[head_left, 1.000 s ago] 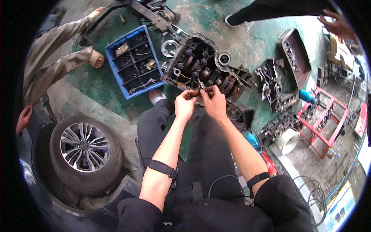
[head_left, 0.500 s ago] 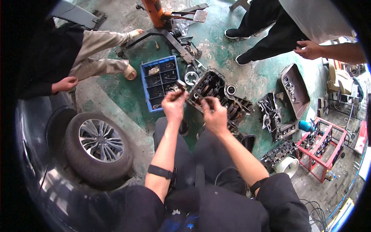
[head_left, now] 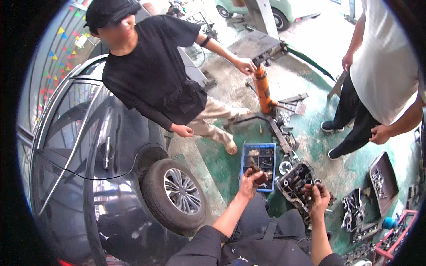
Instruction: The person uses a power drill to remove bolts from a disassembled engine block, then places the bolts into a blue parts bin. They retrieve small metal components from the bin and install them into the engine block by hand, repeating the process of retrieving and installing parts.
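My left hand (head_left: 249, 182) is closed on a small dark, brownish metal part (head_left: 254, 165), which sticks up past the fingers; its exact kind does not show. Behind that hand is a blue divided crate (head_left: 243, 162) with small parts in its compartments. My right hand (head_left: 319, 199) is raised with its fingers bent together over the engine block (head_left: 284, 185); whatever they hold is too small and dark to make out. The block lies open on the floor, its inside partly hidden by this hand. A pale metal ring (head_left: 285, 167) lies beside it.
A dark car with a rear wheel (head_left: 175, 195) stands at left. One person in black (head_left: 155, 66) touches an orange stand (head_left: 262, 91); another in a white shirt (head_left: 390, 57) stands at right. Metal castings (head_left: 353, 208), a parts tray (head_left: 385, 186) and a red frame (head_left: 399, 235) lie right.
My view has swung up and left, bringing in the car and the person in black, whose hand is now on the orange stand. My hands have moved farther apart.
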Demonstrator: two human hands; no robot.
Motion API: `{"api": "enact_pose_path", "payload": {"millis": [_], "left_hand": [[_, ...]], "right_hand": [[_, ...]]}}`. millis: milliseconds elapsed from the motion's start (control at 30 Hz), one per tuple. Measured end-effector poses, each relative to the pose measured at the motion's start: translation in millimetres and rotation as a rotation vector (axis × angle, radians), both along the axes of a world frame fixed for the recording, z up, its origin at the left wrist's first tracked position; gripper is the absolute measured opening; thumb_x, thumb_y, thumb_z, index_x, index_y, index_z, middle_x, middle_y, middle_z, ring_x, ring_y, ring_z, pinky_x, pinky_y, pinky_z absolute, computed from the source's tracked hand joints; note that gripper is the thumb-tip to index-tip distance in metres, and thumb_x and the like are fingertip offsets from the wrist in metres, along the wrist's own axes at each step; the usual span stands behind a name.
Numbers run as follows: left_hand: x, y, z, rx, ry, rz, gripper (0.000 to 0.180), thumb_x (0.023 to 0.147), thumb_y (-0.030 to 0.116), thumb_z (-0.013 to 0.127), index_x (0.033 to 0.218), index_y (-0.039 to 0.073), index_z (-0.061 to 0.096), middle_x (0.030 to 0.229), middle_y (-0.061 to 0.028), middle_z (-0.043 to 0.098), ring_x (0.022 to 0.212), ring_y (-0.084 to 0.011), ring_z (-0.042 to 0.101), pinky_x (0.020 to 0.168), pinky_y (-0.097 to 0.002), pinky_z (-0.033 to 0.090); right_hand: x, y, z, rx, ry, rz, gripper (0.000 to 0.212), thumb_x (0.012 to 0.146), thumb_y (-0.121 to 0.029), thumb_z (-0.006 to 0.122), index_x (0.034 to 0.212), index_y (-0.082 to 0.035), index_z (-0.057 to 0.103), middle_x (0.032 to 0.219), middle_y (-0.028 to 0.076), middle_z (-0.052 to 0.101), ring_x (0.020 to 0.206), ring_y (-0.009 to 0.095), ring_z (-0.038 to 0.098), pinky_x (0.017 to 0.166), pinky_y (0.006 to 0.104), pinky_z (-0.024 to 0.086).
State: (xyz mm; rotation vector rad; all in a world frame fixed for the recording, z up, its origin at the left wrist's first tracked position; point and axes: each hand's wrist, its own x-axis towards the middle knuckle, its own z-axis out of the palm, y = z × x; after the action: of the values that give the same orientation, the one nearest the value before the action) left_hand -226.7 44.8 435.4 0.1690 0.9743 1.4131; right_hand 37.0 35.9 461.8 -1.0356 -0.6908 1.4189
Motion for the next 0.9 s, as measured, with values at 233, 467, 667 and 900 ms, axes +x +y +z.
{"api": "enact_pose_path", "payload": {"millis": [233,467,667,900], "left_hand": [[1.4,-9.3,28.2,-0.006,-0.007,0.023,0.012,0.082,0.001,0.065,0.091,0.007,0.059,0.087,-0.0158,0.069,0.08,-0.0297,0.07,0.073,-0.0425,0.059],[23.6,-28.8,68.0,-0.187,-0.067,0.036,0.012,0.084,0.004,0.062,0.095,0.008,0.06,0.084,-0.0139,0.069,0.078,-0.0302,0.069,0.071,-0.0471,0.058],[46.5,-45.9,79.0,-0.247,-0.069,-0.16,0.01,0.086,0.009,0.057,0.094,0.005,0.059,0.085,-0.0125,0.068,0.08,-0.0289,0.069,0.078,-0.0424,0.057],[62.7,-68.1,86.7,-0.32,0.07,-0.22,0.019,0.081,0.008,0.056,0.1,0.006,0.055,0.086,-0.0145,0.067,0.08,-0.0328,0.068,0.076,-0.0467,0.056]], "right_hand": [[8.1,-12.6,-3.6,-0.087,0.018,-0.017,0.014,0.088,-0.005,0.061,0.099,0.004,0.058,0.09,0.017,0.068,0.076,0.021,0.066,0.073,0.033,0.054],[34.9,-27.2,27.8,-0.112,-0.121,-0.011,0.016,0.084,-0.006,0.064,0.097,0.002,0.059,0.087,0.011,0.068,0.078,0.015,0.064,0.074,0.0283,0.051],[62.7,-42.9,32.4,-0.095,-0.15,-0.052,0.023,0.077,-0.004,0.064,0.099,0.001,0.059,0.086,0.01,0.066,0.077,0.018,0.065,0.071,0.0292,0.051],[81.8,-59.9,19.9,-0.151,-0.01,-0.036,0.02,0.078,0.0,0.061,0.098,0.001,0.059,0.086,0.012,0.068,0.075,0.018,0.064,0.068,0.0295,0.051]]}}
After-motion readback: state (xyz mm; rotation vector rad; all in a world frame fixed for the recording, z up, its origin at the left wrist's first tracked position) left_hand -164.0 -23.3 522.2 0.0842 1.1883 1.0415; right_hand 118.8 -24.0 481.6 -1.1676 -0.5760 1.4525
